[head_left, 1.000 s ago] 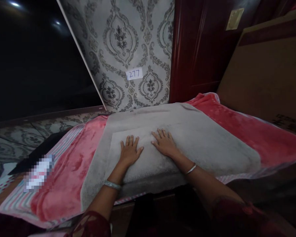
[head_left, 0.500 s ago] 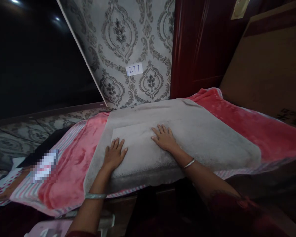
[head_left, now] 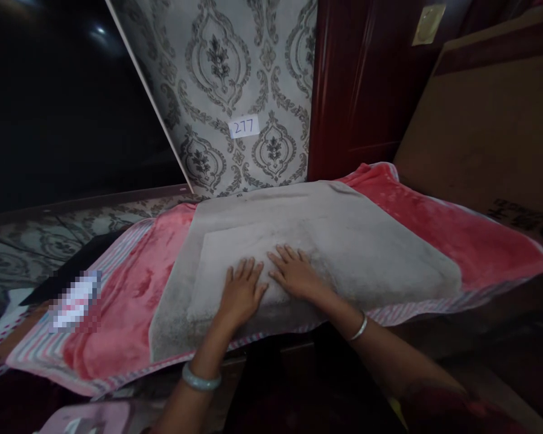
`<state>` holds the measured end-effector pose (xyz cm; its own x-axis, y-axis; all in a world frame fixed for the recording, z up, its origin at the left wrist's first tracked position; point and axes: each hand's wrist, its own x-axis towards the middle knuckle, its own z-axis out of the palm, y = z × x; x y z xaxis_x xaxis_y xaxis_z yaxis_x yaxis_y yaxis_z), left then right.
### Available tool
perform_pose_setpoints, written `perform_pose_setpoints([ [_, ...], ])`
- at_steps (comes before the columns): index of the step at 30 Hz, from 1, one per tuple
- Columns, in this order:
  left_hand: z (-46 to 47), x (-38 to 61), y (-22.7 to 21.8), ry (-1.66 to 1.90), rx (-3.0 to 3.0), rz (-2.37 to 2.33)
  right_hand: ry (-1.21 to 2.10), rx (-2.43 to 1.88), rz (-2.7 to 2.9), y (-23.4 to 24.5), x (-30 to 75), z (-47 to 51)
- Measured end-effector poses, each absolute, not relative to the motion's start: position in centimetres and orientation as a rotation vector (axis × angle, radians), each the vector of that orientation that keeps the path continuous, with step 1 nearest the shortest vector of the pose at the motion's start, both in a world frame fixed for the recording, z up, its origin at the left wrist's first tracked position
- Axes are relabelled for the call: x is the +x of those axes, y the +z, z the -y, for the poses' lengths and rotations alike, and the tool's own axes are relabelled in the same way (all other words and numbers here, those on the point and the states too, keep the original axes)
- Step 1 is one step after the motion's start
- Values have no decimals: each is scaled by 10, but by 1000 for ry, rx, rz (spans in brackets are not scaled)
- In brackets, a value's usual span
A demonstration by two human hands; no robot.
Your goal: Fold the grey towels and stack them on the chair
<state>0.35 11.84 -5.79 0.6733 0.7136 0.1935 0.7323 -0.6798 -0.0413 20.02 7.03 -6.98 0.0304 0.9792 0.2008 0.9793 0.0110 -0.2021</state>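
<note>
A grey fleecy cloth (head_left: pixel 357 235) lies spread over a pink blanket (head_left: pixel 131 295) on a raised surface. A smaller, paler folded layer (head_left: pixel 226 247) sits on its near left part. My left hand (head_left: pixel 241 290) lies flat on that layer, fingers stretched out, a pale green bangle on the wrist. My right hand (head_left: pixel 292 272) rests flat beside it, fingers spread, a silver bangle on the wrist. The two hands almost touch, close to the cloth's near edge. Neither hand holds anything.
Patterned grey wallpaper (head_left: pixel 235 72) with a paper label reading 277 (head_left: pixel 244 126) stands behind. A dark red wooden door (head_left: pixel 357 90) is at the back right, a brown board (head_left: pixel 489 132) at the right. A dark flat object (head_left: pixel 72 265) and a blurred patch lie at the left.
My left hand has slid right across the cloth, back beside my right hand. My right hand has drawn a little nearer to the cloth's front edge. The view has shifted slightly.
</note>
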Motion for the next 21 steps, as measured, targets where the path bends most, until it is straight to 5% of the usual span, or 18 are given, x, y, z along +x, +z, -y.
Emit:
perform_pose_setpoints([
  [21,-123,-88,-85,-353,-2545,1599,76,-2029,1978,-78,197,-63],
])
